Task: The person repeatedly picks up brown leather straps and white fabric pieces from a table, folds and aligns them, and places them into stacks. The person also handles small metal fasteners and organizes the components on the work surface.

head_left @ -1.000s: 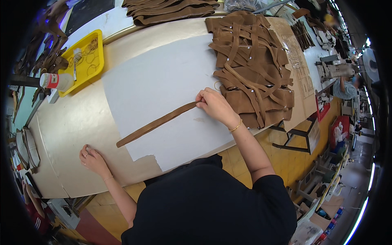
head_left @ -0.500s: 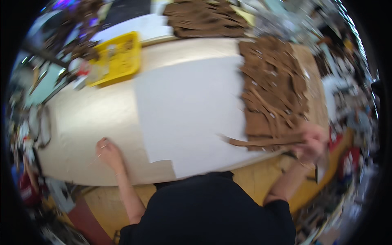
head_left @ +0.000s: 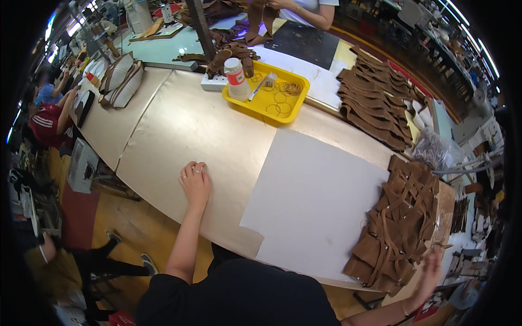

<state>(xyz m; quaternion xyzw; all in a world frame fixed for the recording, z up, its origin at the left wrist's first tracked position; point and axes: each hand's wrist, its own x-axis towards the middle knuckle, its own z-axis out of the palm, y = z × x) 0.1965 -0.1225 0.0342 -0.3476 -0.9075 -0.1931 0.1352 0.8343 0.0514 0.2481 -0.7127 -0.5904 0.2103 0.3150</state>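
My left hand (head_left: pixel 196 185) rests on the pale tabletop with its fingers curled in, rings on them and nothing visible in the grip. At the right end of the table my right hand (head_left: pixel 428 278) is beside a pile of brown leather-like pieces (head_left: pixel 399 217), its fingers stretched out and blurred. A small brown tip (head_left: pixel 445 246) shows by those fingers; whether they touch it I cannot tell. Narrow brown strips lie crossed over the pile, with small pale spots among them. Between my hands lies a large light grey sheet (head_left: pixel 315 190).
A yellow tray (head_left: pixel 293 111) at the back holds rubber bands and a pen, with a white-capped bottle (head_left: pixel 235 76) inside. More brown strips (head_left: pixel 375 100) lie behind at the right. A clear plastic bag (head_left: pixel 437 149) sits beyond the pile. Another person's arm (head_left: pixel 321 19) is across the table.
The view has turned, so the table lies slanted. My right hand held a long brown strip over the pile; now no long strip hangs from it. My left hand stays on the tabletop.
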